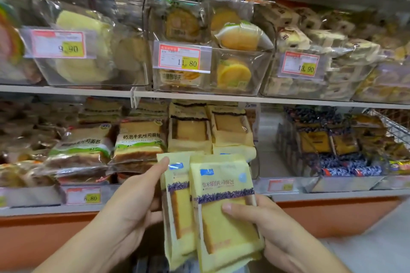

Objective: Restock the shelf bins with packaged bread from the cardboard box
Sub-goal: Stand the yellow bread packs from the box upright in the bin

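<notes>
I hold two pale-yellow packs of sliced bread upright in front of the lower shelf. My left hand (pixel 135 197) grips the rear pack (pixel 177 197) along its left edge, thumb up near its top. My right hand (pixel 264 226) holds the front pack (pixel 224 213), thumb pressed on its clear window. The two packs overlap. Just behind them, matching yellow packs (pixel 210 131) stand in rows on the lower shelf. The cardboard box is out of sight.
Clear bins (pixel 241 82) of round cakes with price tags line the upper shelf. Green-labelled toast packs (pixel 139 142) sit left of the yellow rows, dark blue packs (pixel 332 142) to the right. An orange base panel (pixel 332 215) runs under the lower shelf.
</notes>
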